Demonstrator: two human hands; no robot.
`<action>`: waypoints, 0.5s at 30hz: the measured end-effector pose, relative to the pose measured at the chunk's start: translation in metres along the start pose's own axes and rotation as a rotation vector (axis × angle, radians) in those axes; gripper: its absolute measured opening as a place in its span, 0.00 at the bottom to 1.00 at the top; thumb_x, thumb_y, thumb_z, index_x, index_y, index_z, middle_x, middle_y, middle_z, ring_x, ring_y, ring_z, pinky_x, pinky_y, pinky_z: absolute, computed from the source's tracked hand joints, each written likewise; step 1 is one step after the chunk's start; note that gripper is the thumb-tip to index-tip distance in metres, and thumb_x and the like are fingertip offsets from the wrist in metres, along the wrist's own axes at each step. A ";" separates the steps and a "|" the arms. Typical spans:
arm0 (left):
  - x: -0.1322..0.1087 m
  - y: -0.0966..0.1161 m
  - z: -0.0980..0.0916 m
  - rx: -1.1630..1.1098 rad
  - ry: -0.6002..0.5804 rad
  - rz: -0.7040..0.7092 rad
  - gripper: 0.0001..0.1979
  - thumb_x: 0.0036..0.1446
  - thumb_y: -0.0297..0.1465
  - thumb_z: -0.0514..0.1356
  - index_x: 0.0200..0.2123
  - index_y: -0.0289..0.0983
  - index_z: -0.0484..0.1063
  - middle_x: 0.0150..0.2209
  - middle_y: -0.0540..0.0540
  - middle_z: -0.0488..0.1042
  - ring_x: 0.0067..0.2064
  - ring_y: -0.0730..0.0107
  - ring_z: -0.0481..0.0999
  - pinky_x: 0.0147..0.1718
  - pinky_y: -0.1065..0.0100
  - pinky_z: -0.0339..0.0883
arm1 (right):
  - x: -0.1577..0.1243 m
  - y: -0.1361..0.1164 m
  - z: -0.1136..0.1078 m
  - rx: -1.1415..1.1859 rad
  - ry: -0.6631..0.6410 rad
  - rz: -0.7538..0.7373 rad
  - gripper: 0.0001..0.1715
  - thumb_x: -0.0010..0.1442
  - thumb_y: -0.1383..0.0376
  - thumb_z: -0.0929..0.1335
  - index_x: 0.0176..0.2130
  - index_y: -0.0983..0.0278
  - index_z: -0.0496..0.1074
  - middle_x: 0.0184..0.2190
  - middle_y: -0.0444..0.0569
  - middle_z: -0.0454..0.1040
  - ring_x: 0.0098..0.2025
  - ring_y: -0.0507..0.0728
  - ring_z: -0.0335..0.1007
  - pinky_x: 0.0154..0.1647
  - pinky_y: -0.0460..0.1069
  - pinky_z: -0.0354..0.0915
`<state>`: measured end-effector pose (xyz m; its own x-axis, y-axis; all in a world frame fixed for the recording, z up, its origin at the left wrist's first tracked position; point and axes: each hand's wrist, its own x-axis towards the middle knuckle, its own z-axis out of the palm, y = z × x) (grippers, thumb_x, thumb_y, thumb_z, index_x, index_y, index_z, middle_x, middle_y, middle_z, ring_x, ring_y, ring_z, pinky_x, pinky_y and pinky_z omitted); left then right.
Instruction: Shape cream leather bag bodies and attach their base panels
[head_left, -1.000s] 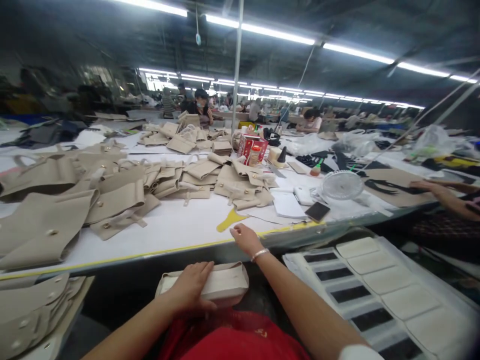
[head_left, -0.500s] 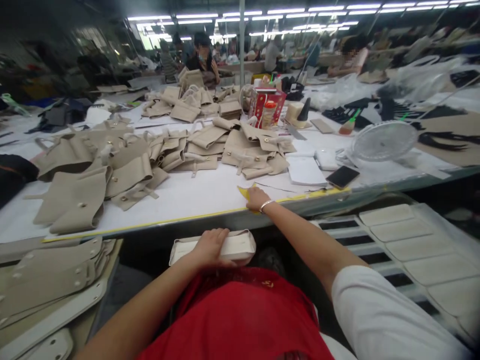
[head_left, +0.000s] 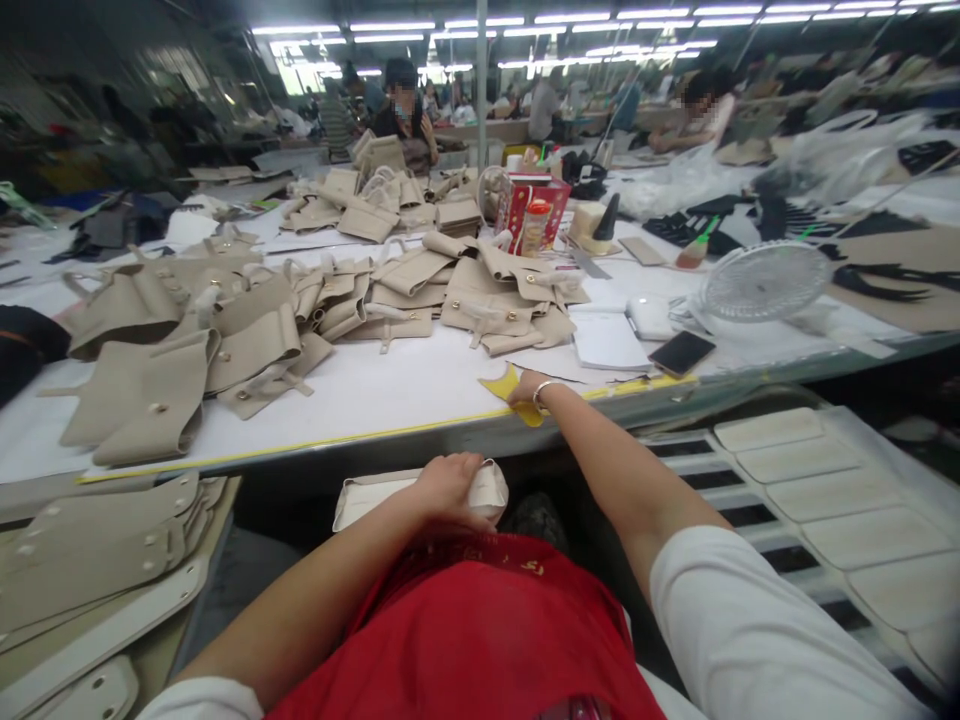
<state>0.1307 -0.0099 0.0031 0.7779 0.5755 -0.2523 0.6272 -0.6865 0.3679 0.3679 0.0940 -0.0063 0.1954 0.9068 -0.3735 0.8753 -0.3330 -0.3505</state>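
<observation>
Pinning a beige leather pouch [head_left: 420,493] against the lap at lower centre, the left hand [head_left: 448,487] curls its fingers closed over the top edge, keeping it steady off the tabletop [head_left: 390,395]; the right hand [head_left: 531,388] reaches to the near edge at frame centre, fingers resting on a yellow template [head_left: 510,388], grip unclear

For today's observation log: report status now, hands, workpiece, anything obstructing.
Left hand gripping beige bag piece in lap. Right hand on yellow tool at table edge. Nothing obstructing.
</observation>
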 end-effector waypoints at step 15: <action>0.038 -0.038 -0.012 -0.945 -0.176 0.015 0.33 0.56 0.53 0.43 0.45 0.32 0.70 0.45 0.42 0.74 0.49 0.63 0.70 0.51 0.66 0.56 | -0.106 0.046 -0.007 0.678 -0.323 -0.131 0.15 0.52 0.61 0.67 0.38 0.64 0.61 0.31 0.46 0.71 0.26 0.49 0.68 0.25 0.42 0.66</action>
<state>0.1360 0.0435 -0.0093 0.8286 0.4420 -0.3437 0.3866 -0.0076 0.9222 0.3909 -0.0158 0.0229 -0.1218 0.8641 -0.4884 0.3991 -0.4079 -0.8212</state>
